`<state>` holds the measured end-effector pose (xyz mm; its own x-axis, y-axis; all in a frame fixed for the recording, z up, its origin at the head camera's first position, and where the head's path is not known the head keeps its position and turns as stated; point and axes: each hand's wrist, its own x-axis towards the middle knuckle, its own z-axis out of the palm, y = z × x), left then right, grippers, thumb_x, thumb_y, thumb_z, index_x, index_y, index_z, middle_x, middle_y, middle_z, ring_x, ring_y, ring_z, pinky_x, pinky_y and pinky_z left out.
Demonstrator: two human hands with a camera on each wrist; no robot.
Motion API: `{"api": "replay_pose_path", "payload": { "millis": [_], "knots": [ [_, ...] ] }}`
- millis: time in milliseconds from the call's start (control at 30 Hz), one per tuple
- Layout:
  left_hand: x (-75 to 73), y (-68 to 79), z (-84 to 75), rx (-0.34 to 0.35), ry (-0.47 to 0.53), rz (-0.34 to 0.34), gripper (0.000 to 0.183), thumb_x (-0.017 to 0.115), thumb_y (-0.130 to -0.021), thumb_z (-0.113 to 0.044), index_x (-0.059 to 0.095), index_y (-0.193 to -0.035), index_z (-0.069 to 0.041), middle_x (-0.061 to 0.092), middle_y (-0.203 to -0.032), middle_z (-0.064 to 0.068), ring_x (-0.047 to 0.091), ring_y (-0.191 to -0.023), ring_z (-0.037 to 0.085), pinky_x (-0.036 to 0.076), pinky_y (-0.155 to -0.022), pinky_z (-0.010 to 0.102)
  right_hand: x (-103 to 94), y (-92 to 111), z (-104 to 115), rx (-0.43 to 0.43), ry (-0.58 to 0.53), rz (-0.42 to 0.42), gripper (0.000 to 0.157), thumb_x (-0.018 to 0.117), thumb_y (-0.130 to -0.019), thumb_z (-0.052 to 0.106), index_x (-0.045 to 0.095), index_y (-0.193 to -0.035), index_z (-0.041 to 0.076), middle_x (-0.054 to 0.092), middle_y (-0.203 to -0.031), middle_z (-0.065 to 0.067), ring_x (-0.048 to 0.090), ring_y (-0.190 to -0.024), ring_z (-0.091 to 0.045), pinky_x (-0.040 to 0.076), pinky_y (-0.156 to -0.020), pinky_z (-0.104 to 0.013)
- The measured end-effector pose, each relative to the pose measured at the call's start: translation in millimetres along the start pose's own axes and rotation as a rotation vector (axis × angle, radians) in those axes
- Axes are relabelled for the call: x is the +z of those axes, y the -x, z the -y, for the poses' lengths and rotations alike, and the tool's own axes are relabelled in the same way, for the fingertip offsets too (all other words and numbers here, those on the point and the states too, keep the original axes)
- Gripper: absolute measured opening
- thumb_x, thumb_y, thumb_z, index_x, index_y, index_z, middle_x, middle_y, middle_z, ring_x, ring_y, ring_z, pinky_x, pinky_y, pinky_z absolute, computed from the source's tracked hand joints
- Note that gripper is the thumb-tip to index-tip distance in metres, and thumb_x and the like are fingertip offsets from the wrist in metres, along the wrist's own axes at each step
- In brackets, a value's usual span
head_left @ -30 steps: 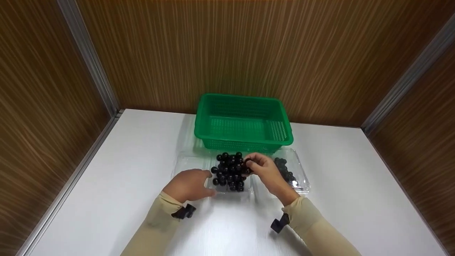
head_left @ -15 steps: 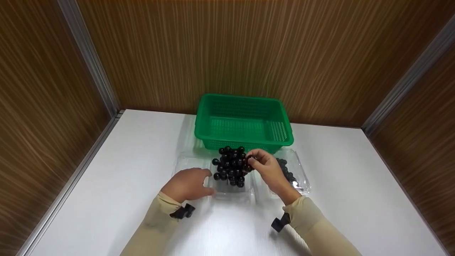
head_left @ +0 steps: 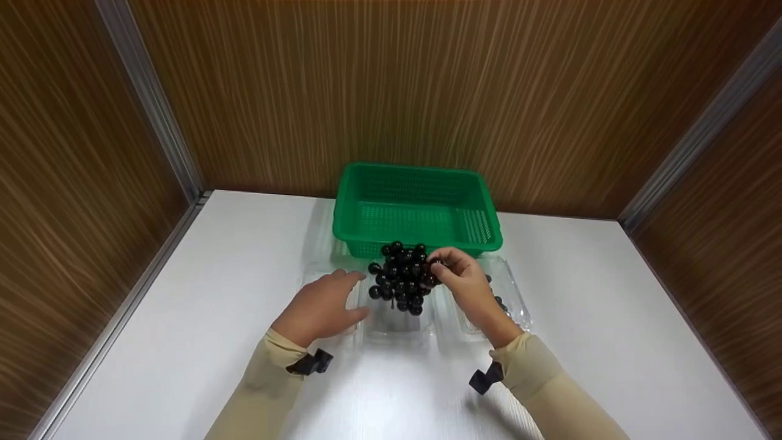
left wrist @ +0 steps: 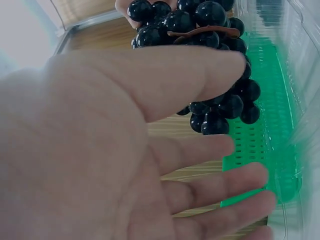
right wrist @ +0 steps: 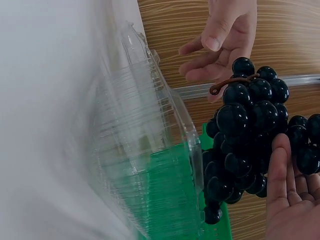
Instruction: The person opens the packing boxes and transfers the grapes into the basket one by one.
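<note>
A bunch of dark, glossy grapes (head_left: pixel 400 275) hangs above the open clear plastic box (head_left: pixel 391 327), close to the front of the green basket (head_left: pixel 421 219). My right hand (head_left: pixel 469 292) pinches it at its right side; in the right wrist view the thumb lies against the grapes (right wrist: pixel 252 117), and a brown stem (right wrist: pixel 227 84) sticks out. My left hand (head_left: pixel 321 305) is held just left of the bunch, thumb and fingers spread, with nothing in it. From the left wrist view, its fingers look extended and part of the bunch is behind the thumb.
Another clear plastic container (head_left: pixel 513 293) lies to the right, partly behind my right forearm, with small dark round shapes showing there. The clear lid (head_left: pixel 314 272) extends left under my left hand. A wood-patterned wall (head_left: pixel 415 79) rises behind the basket.
My right hand has lifted the bunch of grapes up and slightly right, toward the basket. My left hand has risen a little, its fingers now farther from the grapes.
</note>
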<state>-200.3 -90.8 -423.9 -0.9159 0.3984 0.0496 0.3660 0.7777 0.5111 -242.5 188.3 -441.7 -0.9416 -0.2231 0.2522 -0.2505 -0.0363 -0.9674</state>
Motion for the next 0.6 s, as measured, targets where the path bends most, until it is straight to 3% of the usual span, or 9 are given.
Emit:
{"api": "replay_pose_path", "payload": {
  "millis": [367, 600],
  "knots": [
    [-2.7, -4.7, -1.1, 0.008, 0.041, -0.110, 0.066, 0.072, -0.097, -0.033, 0.048, -0.153, -0.009, 0.053, -0.149, 0.016, 0.052, -0.138, 0.033, 0.046, -0.109, 0.051, 2.5, -3, 13, -0.069, -0.022, -0.109, 0.009, 0.059, -0.097, -0.004, 0.064, -0.104, -0.002, 0.064, -0.094, -0.003, 0.061, -0.083, -0.012, 0.055, -0.075, -0.025],
    [-3.8, -9.8, 1.3, 0.024, 0.041, -0.163, 0.069, 0.071, -0.097, -0.033, 0.043, -0.157, -0.012, 0.054, -0.145, 0.013, 0.054, -0.134, 0.030, 0.050, -0.105, 0.049, -4.1, -8, 20, -0.146, 0.079, -0.179, 0.012, 0.061, -0.097, -0.002, 0.064, -0.108, -0.006, 0.065, -0.096, -0.001, 0.059, -0.081, -0.009, 0.051, -0.073, -0.023]
  ]
}}
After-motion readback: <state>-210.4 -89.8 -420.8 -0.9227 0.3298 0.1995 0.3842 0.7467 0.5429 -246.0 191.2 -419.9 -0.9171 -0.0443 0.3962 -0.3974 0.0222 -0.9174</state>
